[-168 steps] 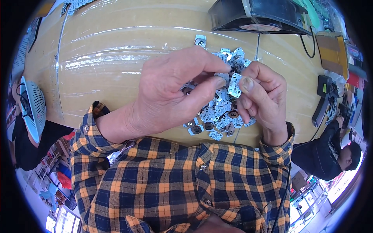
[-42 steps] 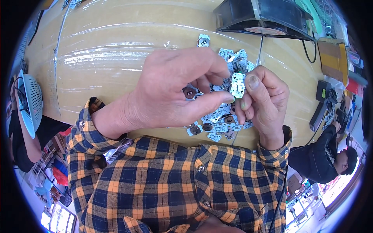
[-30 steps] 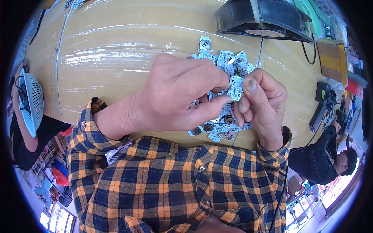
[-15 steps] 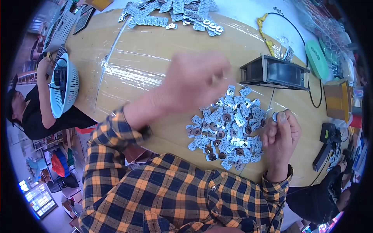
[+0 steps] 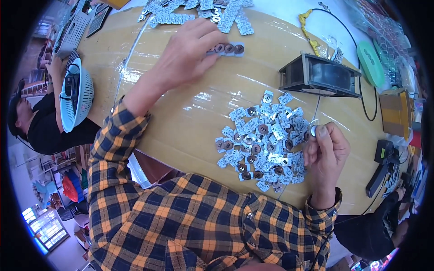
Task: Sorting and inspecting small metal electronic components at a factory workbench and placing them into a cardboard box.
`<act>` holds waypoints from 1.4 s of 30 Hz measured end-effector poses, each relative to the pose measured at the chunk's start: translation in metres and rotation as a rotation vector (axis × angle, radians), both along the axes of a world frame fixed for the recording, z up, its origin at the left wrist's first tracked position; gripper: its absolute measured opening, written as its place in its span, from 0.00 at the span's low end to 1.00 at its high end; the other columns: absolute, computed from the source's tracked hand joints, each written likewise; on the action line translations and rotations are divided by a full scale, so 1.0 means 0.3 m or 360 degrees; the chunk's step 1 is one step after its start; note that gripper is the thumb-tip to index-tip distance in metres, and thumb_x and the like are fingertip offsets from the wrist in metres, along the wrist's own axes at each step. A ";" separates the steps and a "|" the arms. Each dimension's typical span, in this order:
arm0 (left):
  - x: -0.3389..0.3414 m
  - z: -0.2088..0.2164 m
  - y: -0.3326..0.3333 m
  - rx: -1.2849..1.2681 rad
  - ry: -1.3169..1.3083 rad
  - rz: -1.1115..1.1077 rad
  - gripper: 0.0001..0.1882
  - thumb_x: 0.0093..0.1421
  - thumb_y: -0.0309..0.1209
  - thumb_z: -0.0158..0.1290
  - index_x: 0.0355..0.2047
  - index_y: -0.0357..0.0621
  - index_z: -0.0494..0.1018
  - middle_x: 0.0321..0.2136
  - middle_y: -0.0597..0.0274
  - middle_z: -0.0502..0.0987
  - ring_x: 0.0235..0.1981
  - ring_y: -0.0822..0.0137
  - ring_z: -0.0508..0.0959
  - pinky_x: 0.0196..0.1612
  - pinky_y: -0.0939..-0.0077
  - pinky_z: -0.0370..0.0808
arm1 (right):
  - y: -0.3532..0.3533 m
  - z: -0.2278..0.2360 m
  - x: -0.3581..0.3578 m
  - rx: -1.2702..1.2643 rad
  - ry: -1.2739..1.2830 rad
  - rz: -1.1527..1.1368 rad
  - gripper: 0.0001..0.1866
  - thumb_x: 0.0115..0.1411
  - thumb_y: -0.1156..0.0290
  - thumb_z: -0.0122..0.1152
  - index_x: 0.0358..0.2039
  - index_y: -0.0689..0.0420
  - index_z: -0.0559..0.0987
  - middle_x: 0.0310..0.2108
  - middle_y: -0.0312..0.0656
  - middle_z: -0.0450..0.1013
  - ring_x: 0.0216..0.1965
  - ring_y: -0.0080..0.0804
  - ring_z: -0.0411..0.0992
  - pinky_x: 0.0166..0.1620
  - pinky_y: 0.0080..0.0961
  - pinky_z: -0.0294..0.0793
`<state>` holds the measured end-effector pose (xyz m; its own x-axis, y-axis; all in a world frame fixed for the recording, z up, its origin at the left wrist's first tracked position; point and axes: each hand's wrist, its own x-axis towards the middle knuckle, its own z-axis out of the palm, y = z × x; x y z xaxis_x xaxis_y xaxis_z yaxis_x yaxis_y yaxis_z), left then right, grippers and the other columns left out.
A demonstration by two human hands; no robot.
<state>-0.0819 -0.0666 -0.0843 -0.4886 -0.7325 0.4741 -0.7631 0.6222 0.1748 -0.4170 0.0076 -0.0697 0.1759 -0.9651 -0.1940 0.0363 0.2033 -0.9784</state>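
My left hand [image 5: 192, 52] is stretched toward the far side of the table. Its fingers are closed at the left end of a strip of small circuit boards [image 5: 229, 49] with brown round parts on top; the fingers hide that end. Near the right side of the table, my right hand [image 5: 329, 151] pinches a small silver disc [image 5: 313, 130], like a button cell, between thumb and fingers. Beside it lies a loose heap of small circuit boards [image 5: 271, 147], several with brown discs. Beyond my left hand is a pile of board strips [image 5: 174, 18].
A black box-shaped fan [image 5: 323, 76] stands beyond the heap, its cable running right. A green lid [image 5: 370, 63] and a cardboard box [image 5: 394, 113] are farther right. At the left, another person [image 5: 43, 119] sits by a light-blue basket [image 5: 83, 97].
My left hand has swung away and left from above the heap to the strip of boards near the far pile. My right hand has barely moved, still pinching the disc.
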 end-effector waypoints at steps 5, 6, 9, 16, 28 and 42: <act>-0.102 0.044 0.191 0.0280 0.0423 -0.0010 0.20 0.41 0.19 0.60 0.38 0.41 0.74 0.33 0.57 0.74 0.31 0.59 0.78 0.33 0.69 0.76 | 0.011 -0.005 0.005 0.0035 0.0061 0.0062 0.12 0.67 0.70 0.50 0.26 0.60 0.69 0.15 0.33 0.63 0.12 0.14 0.58 0.16 0.12 0.60; -0.127 0.051 0.209 0.0245 0.0469 -0.0096 0.21 0.43 0.18 0.60 0.41 0.39 0.74 0.34 0.56 0.74 0.30 0.61 0.78 0.30 0.73 0.75 | 0.011 -0.011 0.006 0.0007 0.0046 0.0122 0.12 0.67 0.70 0.50 0.27 0.61 0.70 0.16 0.33 0.64 0.12 0.14 0.58 0.16 0.12 0.61; -0.184 0.056 0.240 0.0263 0.0575 -0.0223 0.25 0.44 0.17 0.61 0.46 0.36 0.75 0.34 0.54 0.74 0.29 0.63 0.77 0.29 0.76 0.74 | 0.009 -0.007 0.012 -0.0034 0.0059 0.0200 0.10 0.66 0.70 0.51 0.29 0.62 0.71 0.16 0.34 0.66 0.13 0.15 0.60 0.18 0.13 0.62; -0.269 0.058 0.252 0.0301 0.0597 -0.0490 0.25 0.42 0.17 0.60 0.45 0.36 0.76 0.33 0.53 0.74 0.30 0.62 0.76 0.29 0.75 0.74 | 0.008 0.015 0.025 -0.0045 0.0035 0.0213 0.11 0.65 0.71 0.52 0.27 0.63 0.71 0.17 0.36 0.68 0.13 0.16 0.61 0.18 0.12 0.62; -0.334 0.056 0.239 0.0401 0.0579 -0.0558 0.26 0.41 0.19 0.58 0.46 0.36 0.76 0.34 0.52 0.75 0.30 0.61 0.78 0.29 0.75 0.76 | 0.001 0.025 0.008 0.0086 -0.0027 0.0226 0.10 0.65 0.72 0.51 0.26 0.60 0.70 0.15 0.34 0.67 0.12 0.15 0.61 0.16 0.13 0.61; -0.326 0.031 0.243 0.0310 0.0642 -0.0514 0.26 0.42 0.19 0.61 0.46 0.38 0.75 0.36 0.51 0.76 0.29 0.61 0.80 0.29 0.75 0.78 | 0.001 0.015 0.029 0.0128 -0.0009 0.0232 0.12 0.66 0.70 0.50 0.25 0.59 0.70 0.14 0.33 0.67 0.11 0.14 0.60 0.15 0.12 0.59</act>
